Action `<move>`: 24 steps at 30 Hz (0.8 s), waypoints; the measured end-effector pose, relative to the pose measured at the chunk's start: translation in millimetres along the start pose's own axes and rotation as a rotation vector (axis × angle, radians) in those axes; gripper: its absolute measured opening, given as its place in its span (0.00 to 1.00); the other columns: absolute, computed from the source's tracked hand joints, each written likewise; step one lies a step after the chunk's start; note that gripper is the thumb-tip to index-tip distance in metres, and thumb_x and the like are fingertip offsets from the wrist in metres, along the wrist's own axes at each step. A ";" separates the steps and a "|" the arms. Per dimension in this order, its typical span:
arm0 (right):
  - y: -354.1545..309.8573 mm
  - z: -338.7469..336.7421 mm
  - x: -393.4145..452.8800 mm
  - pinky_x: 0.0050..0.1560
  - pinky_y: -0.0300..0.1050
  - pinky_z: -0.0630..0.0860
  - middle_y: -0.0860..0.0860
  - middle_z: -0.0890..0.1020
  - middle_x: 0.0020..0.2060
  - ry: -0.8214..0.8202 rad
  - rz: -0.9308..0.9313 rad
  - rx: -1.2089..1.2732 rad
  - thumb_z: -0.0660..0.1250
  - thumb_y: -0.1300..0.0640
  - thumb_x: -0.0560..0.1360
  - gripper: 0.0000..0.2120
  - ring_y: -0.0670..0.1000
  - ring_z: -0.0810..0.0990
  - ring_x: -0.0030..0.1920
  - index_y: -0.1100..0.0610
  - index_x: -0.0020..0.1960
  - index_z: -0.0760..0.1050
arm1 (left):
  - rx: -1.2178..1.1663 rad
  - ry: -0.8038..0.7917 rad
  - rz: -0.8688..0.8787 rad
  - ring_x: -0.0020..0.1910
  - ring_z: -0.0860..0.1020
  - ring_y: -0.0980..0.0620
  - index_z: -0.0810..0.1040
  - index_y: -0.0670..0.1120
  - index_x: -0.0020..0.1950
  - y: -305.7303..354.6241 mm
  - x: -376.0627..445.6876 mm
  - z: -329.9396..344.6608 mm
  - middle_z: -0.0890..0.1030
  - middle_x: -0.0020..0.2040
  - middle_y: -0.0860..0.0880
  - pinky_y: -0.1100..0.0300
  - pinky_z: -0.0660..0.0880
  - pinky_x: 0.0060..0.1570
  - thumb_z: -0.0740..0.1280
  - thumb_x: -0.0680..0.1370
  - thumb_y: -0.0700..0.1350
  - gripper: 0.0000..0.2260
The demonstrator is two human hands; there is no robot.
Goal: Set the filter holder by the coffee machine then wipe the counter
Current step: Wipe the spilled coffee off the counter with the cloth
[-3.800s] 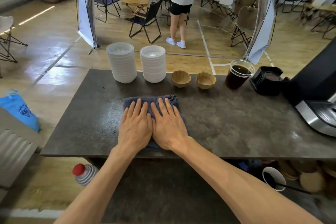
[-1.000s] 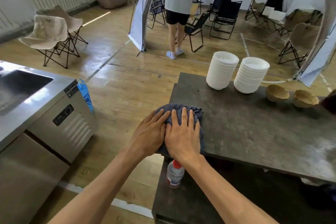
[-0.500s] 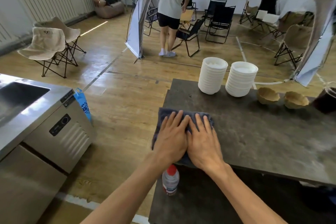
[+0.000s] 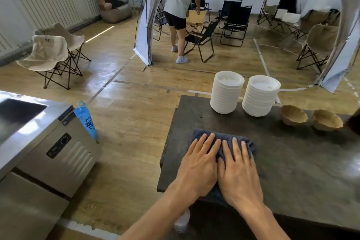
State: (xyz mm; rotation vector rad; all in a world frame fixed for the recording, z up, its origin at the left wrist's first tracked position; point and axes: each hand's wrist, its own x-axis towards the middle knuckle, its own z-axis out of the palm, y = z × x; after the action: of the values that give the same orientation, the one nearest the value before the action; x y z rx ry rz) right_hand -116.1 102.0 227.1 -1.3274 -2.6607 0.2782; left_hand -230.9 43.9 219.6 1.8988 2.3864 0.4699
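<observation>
On the head view I have my left hand and right hand side by side, fingers straight and flat, pressing the grey cloth onto the table near its left end. Beyond my fingertips stand two white bowl stacks.

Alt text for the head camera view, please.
Left hand and right hand press flat, side by side, on a dark cloth near the counter left end. Two white bowl stacks and two paper filters stand behind.
</observation>
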 end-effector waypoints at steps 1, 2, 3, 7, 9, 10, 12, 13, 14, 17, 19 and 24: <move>-9.2 5.2 11.5 0.78 0.53 0.46 0.53 0.48 0.79 0.010 -0.030 0.018 0.31 0.42 0.76 0.35 0.54 0.43 0.79 0.53 0.80 0.48 | 0.021 0.002 -0.026 0.79 0.43 0.53 0.51 0.51 0.81 -12.3 3.2 -3.0 0.49 0.81 0.50 0.58 0.33 0.73 0.46 0.82 0.52 0.26; -18.8 10.7 23.9 0.78 0.54 0.47 0.54 0.50 0.79 0.011 -0.060 0.039 0.32 0.42 0.77 0.35 0.55 0.45 0.79 0.53 0.80 0.49 | 0.039 0.004 -0.056 0.78 0.41 0.56 0.50 0.52 0.80 -25.7 6.8 -6.4 0.48 0.81 0.51 0.59 0.34 0.73 0.46 0.82 0.52 0.26; -29.8 14.5 37.5 0.78 0.54 0.46 0.55 0.50 0.80 0.002 -0.090 0.057 0.32 0.42 0.77 0.35 0.55 0.45 0.80 0.54 0.80 0.49 | 0.054 0.007 -0.087 0.76 0.40 0.59 0.50 0.52 0.80 -40.0 11.5 -10.9 0.48 0.81 0.52 0.60 0.34 0.73 0.44 0.81 0.53 0.26; -68.6 24.7 87.5 0.78 0.54 0.40 0.55 0.46 0.80 -0.054 -0.183 0.099 0.28 0.43 0.74 0.38 0.56 0.40 0.79 0.54 0.80 0.45 | 0.020 0.000 -0.183 0.76 0.42 0.60 0.52 0.53 0.80 -94.0 36.4 -23.3 0.50 0.81 0.51 0.59 0.43 0.78 0.37 0.74 0.57 0.33; -75.9 27.7 101.5 0.78 0.55 0.40 0.55 0.45 0.80 -0.068 -0.203 0.100 0.27 0.44 0.72 0.39 0.56 0.40 0.79 0.55 0.80 0.44 | -0.010 0.003 -0.217 0.78 0.46 0.58 0.53 0.53 0.79 -104.5 43.6 -26.5 0.52 0.81 0.50 0.59 0.46 0.78 0.38 0.75 0.57 0.32; -76.3 28.2 104.2 0.78 0.55 0.40 0.55 0.45 0.80 -0.077 -0.211 0.100 0.27 0.44 0.72 0.39 0.56 0.39 0.79 0.55 0.80 0.44 | -0.028 0.003 -0.227 0.79 0.47 0.58 0.53 0.53 0.79 -104.5 45.0 -27.6 0.52 0.80 0.50 0.60 0.45 0.77 0.40 0.76 0.57 0.31; -72.1 27.0 102.0 0.78 0.54 0.38 0.55 0.44 0.80 -0.098 -0.230 0.109 0.27 0.44 0.72 0.39 0.55 0.38 0.79 0.55 0.80 0.43 | -0.054 0.015 -0.225 0.78 0.46 0.58 0.55 0.51 0.79 -96.6 42.4 -29.5 0.51 0.79 0.51 0.65 0.41 0.76 0.40 0.76 0.56 0.31; -69.2 23.9 98.2 0.77 0.53 0.37 0.55 0.44 0.80 -0.108 -0.250 0.130 0.28 0.43 0.73 0.38 0.54 0.38 0.79 0.55 0.80 0.43 | -0.056 0.016 -0.231 0.78 0.45 0.58 0.55 0.51 0.78 -91.5 38.3 -30.8 0.50 0.79 0.53 0.67 0.38 0.75 0.40 0.75 0.57 0.32; -65.0 21.0 94.1 0.77 0.51 0.35 0.54 0.43 0.80 -0.123 -0.274 0.157 0.29 0.43 0.74 0.37 0.53 0.38 0.79 0.54 0.80 0.44 | -0.048 0.009 -0.252 0.78 0.45 0.57 0.54 0.52 0.79 -86.2 32.9 -32.0 0.49 0.79 0.53 0.68 0.37 0.74 0.38 0.74 0.57 0.33; -50.1 4.1 83.9 0.77 0.44 0.39 0.48 0.52 0.79 -0.181 -0.289 0.453 0.48 0.48 0.81 0.27 0.48 0.47 0.79 0.52 0.79 0.54 | 0.040 -0.034 -0.381 0.79 0.43 0.54 0.51 0.54 0.80 -63.4 18.2 -37.5 0.48 0.81 0.53 0.60 0.36 0.75 0.33 0.71 0.60 0.37; -37.0 -15.3 80.1 0.76 0.41 0.56 0.48 0.70 0.73 -0.103 -0.067 0.838 0.60 0.56 0.79 0.22 0.44 0.64 0.73 0.51 0.73 0.67 | 0.091 -0.035 -0.466 0.80 0.42 0.50 0.49 0.54 0.80 -45.8 22.3 -35.1 0.47 0.81 0.50 0.53 0.37 0.75 0.33 0.70 0.64 0.39; -2.7 -30.7 119.5 0.72 0.40 0.57 0.49 0.66 0.72 0.238 0.276 0.969 0.71 0.56 0.74 0.36 0.48 0.62 0.74 0.56 0.76 0.57 | 0.089 -0.058 -0.451 0.77 0.32 0.44 0.38 0.60 0.79 -34.0 44.5 -14.5 0.34 0.79 0.46 0.42 0.35 0.75 0.43 0.75 0.71 0.35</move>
State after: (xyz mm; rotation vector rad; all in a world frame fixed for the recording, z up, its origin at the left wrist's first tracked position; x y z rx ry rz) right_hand -182.6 199.2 264.2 -1.2283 -1.7041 1.1641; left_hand -277.0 77.0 230.7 1.3092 2.7175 0.2732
